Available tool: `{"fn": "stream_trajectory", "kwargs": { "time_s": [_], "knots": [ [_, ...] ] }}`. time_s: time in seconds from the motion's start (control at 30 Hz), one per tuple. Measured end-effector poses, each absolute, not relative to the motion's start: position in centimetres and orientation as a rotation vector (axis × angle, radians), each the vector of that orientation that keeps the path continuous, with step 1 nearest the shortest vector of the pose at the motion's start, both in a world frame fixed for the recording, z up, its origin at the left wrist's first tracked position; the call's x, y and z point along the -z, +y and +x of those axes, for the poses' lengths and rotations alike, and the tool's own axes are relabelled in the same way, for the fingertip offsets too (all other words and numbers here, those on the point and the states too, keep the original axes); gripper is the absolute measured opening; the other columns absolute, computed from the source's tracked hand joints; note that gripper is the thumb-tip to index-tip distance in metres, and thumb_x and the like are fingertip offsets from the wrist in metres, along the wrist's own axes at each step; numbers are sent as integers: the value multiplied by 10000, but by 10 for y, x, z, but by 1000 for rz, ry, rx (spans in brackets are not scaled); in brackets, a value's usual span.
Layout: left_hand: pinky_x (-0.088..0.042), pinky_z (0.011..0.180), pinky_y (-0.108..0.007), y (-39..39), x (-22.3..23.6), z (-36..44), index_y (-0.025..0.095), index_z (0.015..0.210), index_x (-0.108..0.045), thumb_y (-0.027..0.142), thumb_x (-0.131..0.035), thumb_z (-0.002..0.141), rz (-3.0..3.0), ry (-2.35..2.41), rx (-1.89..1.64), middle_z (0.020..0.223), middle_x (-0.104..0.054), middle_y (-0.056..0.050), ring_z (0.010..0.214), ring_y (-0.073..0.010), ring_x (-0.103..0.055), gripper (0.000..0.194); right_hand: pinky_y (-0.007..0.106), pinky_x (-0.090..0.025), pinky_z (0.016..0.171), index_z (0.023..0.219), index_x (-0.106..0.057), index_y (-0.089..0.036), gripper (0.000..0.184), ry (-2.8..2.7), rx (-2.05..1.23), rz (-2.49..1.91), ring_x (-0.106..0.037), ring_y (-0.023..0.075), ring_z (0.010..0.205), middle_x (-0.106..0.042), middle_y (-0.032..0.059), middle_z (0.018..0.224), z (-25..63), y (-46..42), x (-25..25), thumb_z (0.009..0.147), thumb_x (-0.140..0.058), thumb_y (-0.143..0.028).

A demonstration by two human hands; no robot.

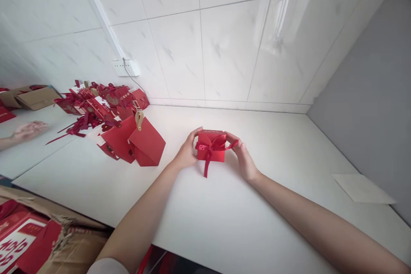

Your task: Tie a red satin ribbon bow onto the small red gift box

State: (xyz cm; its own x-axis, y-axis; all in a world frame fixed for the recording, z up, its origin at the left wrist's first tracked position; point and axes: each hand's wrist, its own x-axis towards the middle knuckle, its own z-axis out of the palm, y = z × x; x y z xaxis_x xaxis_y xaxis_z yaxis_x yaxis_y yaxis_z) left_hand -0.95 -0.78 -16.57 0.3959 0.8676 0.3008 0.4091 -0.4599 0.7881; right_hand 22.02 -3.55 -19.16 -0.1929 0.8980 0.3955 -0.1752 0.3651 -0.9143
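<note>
A small red gift box (218, 154) with a dark red ribbon bow (211, 144) on it is on the white table in front of me. One ribbon tail hangs down its front. My left hand (188, 150) is wrapped round the box's left side, thumb and fingers against it. On the other side, my right hand (244, 158) grips the right side, its fingertips partly hidden behind the box and the ribbon's right loop. To the left of my left hand stands a red paper gift box (148, 142) with a gold loop on top.
A heap of red gift boxes (109, 98) with ribbons lies at the back left. Another person's hand (30, 130) is at the far left. A cardboard carton (77, 252) of red boxes stands lower left; a pale sheet (362, 188) lies at right.
</note>
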Motion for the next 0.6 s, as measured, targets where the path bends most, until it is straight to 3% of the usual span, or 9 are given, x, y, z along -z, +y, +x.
{"fn": "stream_trajectory", "kwargs": {
  "time_s": [0.13,0.27,0.33,0.4,0.43,0.47,0.53,0.6],
  "knots": [
    [-441,1067,-448,-12,155,-8,341,1450,-256,290,-736,739,2118,1056,-981,1540,-336,-98,1377,-270,-419,860,440,-219,1203,1478,-333,-294,610,-1477,-1055,-737,-250,214,1461,-307,23,1570,219,-43,188,976,-243,-627],
    [-324,1165,-463,-14,150,-5,263,1392,-349,250,-753,738,2378,1095,-1078,1572,-278,-136,1441,-280,-321,769,421,-200,1212,1471,-347,-293,628,-1475,-1013,-659,-238,211,1463,-278,18,1583,217,-44,189,964,-256,-651],
    [-320,1166,-475,-12,153,-6,249,1384,-348,233,-749,746,2424,1124,-1095,1574,-273,-152,1443,-283,-319,754,436,-227,1196,1415,-421,-281,580,-1398,-960,-710,-291,216,1439,-348,37,1546,215,-41,186,975,-263,-624],
    [-359,1143,-478,-6,160,-8,256,1384,-339,251,-775,720,2380,1140,-1132,1585,-245,-155,1434,-297,-335,794,449,-312,1144,1200,-582,-252,472,-1277,-870,-807,-480,229,1292,-569,72,1334,217,-39,171,978,-334,-586],
    [-384,1126,-478,-3,165,-8,263,1393,-329,264,-791,701,2334,1134,-1160,1580,-254,-155,1420,-305,-358,833,447,-369,1095,1005,-632,-237,407,-1219,-820,-843,-585,226,1125,-664,69,1108,220,-40,158,973,-388,-561],
    [-415,1102,-477,2,171,-8,271,1407,-313,277,-805,681,2272,1121,-1190,1565,-288,-154,1396,-312,-396,878,441,-420,1040,803,-611,-229,366,-1207,-823,-811,-638,207,896,-675,38,859,225,-44,142,954,-468,-531],
    [-505,1004,-473,11,181,-6,293,1452,-247,289,-808,666,2116,1105,-1229,1492,-407,-148,1317,-319,-493,966,431,-461,974,567,-508,-221,472,-1323,-868,-615,-559,144,579,-543,-25,550,241,-61,106,953,-499,-493],
    [-565,900,-454,20,188,-3,314,1471,-212,279,-793,668,2003,1106,-1229,1451,-451,-137,1247,-321,-554,992,410,-506,893,554,-528,-205,488,-1479,-920,-493,-530,116,531,-526,-33,527,262,-85,75,954,-509,-484]
  ]
}}
